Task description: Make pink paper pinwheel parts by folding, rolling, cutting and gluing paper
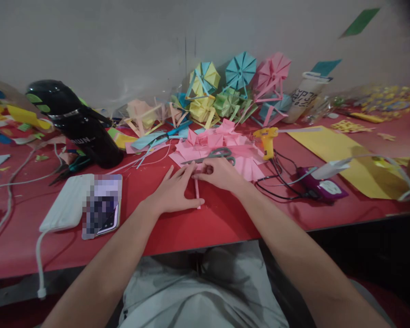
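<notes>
A narrow pink paper strip (197, 191) lies on the red table (198, 228), running toward me. My left hand (176, 189) rests flat on the table with its fingers stretched out, pressing the strip's left side. My right hand (220, 174) is curled, its fingertips pinched on the strip's far end. Just beyond my hands lies a pile of folded pink paper pieces (218, 148) with grey-handled scissors (213, 156) on top.
A yellow glue gun (267, 139) and its black cord lie right of the pile, beside a purple device (323, 187) and a yellow sheet (348, 157). Left are a phone (102, 205), a white power bank (68, 202) and a black bottle (77, 120). Paper pinwheels (239, 73) line the wall.
</notes>
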A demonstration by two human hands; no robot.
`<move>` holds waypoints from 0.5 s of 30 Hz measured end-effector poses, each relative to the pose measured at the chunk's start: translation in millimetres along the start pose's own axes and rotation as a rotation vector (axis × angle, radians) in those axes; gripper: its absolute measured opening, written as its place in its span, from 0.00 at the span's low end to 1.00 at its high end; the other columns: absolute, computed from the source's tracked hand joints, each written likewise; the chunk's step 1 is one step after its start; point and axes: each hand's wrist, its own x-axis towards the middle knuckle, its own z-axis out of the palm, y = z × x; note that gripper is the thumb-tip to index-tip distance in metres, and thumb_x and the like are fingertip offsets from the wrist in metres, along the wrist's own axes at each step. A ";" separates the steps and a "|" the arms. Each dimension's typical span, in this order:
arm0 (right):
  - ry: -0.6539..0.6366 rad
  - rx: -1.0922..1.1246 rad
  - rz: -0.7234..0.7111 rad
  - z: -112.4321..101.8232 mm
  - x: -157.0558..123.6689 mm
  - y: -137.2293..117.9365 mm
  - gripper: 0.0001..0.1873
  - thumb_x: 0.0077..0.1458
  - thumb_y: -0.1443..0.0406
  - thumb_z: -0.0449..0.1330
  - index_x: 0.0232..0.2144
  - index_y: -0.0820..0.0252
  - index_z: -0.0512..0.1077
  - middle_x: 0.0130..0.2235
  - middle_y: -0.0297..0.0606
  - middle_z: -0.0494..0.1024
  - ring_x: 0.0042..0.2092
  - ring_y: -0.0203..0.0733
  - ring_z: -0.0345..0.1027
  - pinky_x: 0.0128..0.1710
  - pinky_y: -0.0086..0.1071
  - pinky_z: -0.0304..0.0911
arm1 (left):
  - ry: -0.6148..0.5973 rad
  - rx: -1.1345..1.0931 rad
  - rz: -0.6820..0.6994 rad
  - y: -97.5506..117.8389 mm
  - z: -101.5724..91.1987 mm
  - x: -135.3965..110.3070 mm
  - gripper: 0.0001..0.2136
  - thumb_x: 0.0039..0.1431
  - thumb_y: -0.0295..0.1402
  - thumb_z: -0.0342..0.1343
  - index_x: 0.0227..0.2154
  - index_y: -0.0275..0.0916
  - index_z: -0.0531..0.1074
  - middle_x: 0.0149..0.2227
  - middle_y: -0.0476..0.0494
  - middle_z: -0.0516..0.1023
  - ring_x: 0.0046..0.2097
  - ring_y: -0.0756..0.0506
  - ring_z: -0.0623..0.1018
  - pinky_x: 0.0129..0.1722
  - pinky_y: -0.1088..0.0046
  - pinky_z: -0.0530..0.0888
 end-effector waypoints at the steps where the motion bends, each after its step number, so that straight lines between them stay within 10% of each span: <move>1: -0.006 -0.006 0.002 -0.1 -0.4 -0.7 0.16 0.51 0.55 0.68 0.23 0.60 0.71 0.26 0.33 0.73 0.27 0.34 0.60 0.27 0.30 0.49 | 0.002 -0.007 0.000 0.5 -0.5 -0.1 0.52 0.52 0.55 0.58 0.72 0.42 0.35 0.73 0.37 0.45 0.73 0.34 0.49 0.70 0.47 0.42; 15: -0.065 -0.054 0.059 1.1 -1.9 -1.9 0.18 0.50 0.54 0.67 0.22 0.59 0.69 0.26 0.33 0.73 0.28 0.35 0.61 0.27 0.31 0.48 | -0.016 0.004 0.001 1.0 -1.4 0.1 0.51 0.53 0.56 0.58 0.72 0.39 0.39 0.74 0.38 0.44 0.73 0.36 0.46 0.71 0.49 0.41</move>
